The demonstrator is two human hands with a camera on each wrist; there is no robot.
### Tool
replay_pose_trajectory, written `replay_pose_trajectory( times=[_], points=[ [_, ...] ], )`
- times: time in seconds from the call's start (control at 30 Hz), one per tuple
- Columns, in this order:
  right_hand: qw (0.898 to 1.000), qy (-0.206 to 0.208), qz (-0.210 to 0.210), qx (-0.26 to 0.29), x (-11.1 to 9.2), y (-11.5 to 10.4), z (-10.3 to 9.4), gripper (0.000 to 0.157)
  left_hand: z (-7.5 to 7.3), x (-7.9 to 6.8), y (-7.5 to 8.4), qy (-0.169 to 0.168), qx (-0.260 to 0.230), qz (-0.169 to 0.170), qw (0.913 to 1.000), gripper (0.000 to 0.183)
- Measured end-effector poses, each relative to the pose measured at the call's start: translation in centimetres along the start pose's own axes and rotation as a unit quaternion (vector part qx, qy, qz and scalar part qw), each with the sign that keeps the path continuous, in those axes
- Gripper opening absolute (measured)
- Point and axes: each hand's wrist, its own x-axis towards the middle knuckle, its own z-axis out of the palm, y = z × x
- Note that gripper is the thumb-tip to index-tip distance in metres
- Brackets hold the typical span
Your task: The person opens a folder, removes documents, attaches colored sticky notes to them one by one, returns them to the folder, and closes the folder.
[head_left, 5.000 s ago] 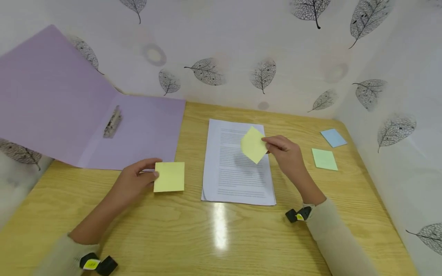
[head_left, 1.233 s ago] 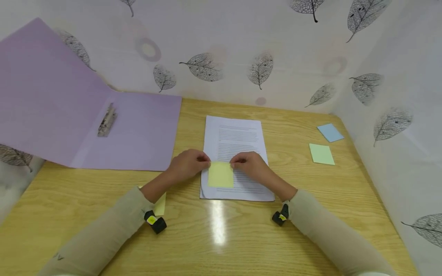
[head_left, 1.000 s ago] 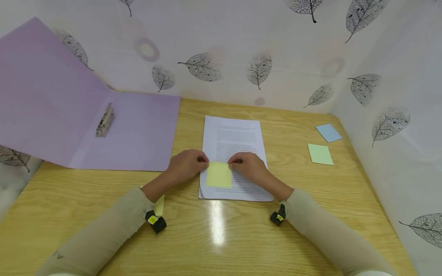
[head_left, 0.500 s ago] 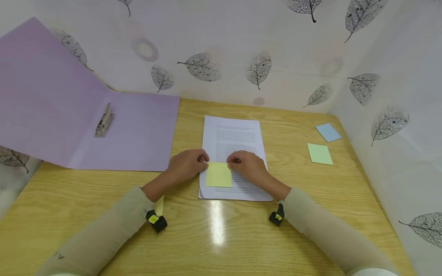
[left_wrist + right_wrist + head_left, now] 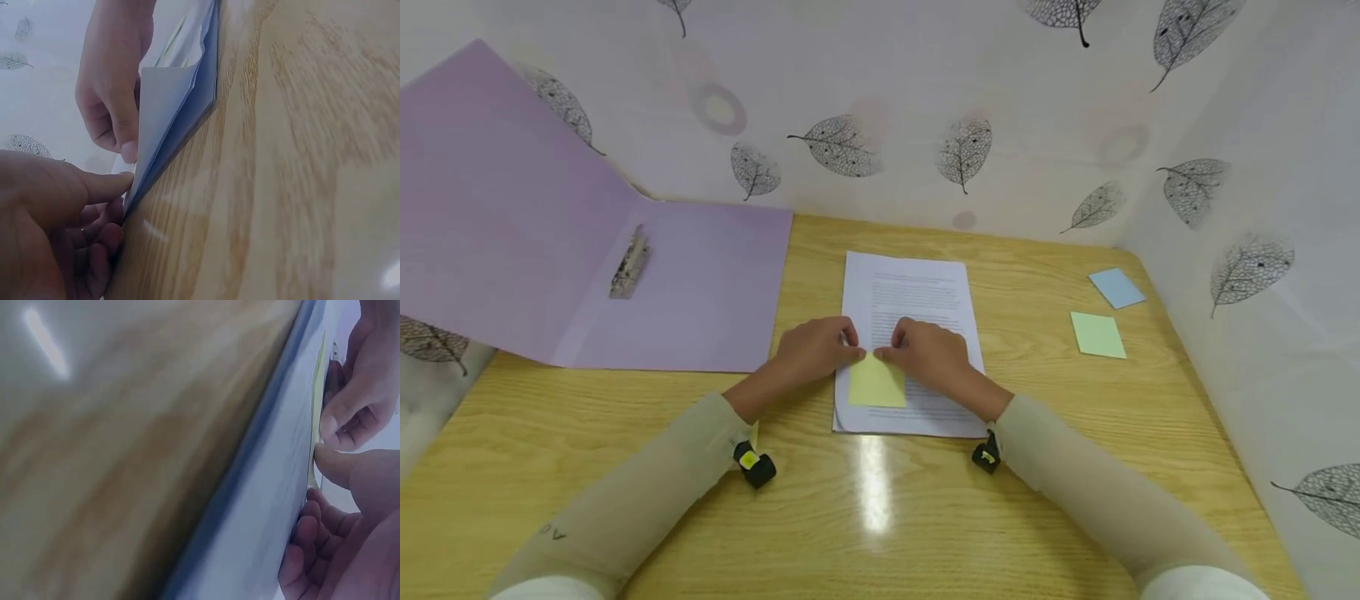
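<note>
A yellow sticky note lies on the lower part of a stack of printed sheets in the head view. My left hand and right hand meet over its upper edge. Both thumbs press that edge, their tips close together, while the other fingers are loosely bent above the paper. In the right wrist view the note appears edge-on, with the right thumb against it. The left wrist view shows the left thumb at the paper's side and a lifted corner of the sheets.
An open purple folder with a metal clip lies at the left. A green sticky note pad and a blue one lie at the right. Beside the left wrist camera, a sliver of yellow paper shows.
The yellow note came down from the right hand onto the sheets. The left hand left a yellow pad on the table. Lately both thumbs have slid inward along the note's top edge.
</note>
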Motion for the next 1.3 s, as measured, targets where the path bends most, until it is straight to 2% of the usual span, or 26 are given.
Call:
replay_pose_trajectory(
  times=[0.17, 0.33, 0.43, 0.57, 0.7, 0.87, 1.1, 1.3],
  points=[
    [1.000, 0.004, 0.022, 0.003, -0.6, 1.2, -0.8, 0.030, -0.1, 0.0, -0.3, -0.008, -0.026, 0.008, 0.9996, 0.018],
    [1.000, 0.013, 0.025, -0.009, -1.2, 2.7, -1.2, 0.032, -0.3, -0.3, -0.9, -0.005, -0.044, 0.011, 0.9989, 0.015],
    [1.000, 0.016, 0.008, 0.002, -1.4, 3.5, -1.3, 0.031, -0.4, -0.6, -1.2, -0.002, -0.048, 0.018, 0.9987, 0.014],
    [0.999, 0.021, -0.038, -0.001, -1.9, 5.1, -1.7, 0.036, -0.5, -1.0, -1.2, 0.004, -0.050, 0.036, 0.9981, 0.016],
    [0.996, 0.023, -0.079, -0.023, -2.6, 7.0, -2.5, 0.047, -0.8, -1.1, -1.3, 0.014, -0.042, 0.061, 0.9972, 0.028],
    [0.994, 0.008, -0.104, -0.021, -3.0, 8.7, -3.0, 0.055, -1.4, -0.5, -1.9, 0.036, -0.019, 0.101, 0.9941, 0.044],
    [0.991, 0.002, -0.130, -0.028, -2.9, 9.4, -2.8, 0.053, -1.6, -0.1, -2.9, -0.011, 0.021, 0.140, 0.9899, 0.056],
    [0.994, -0.006, -0.113, -0.012, -3.3, 9.4, -3.5, 0.053, -1.5, -0.3, -2.7, -0.019, 0.035, 0.141, 0.9892, 0.053]
  ],
)
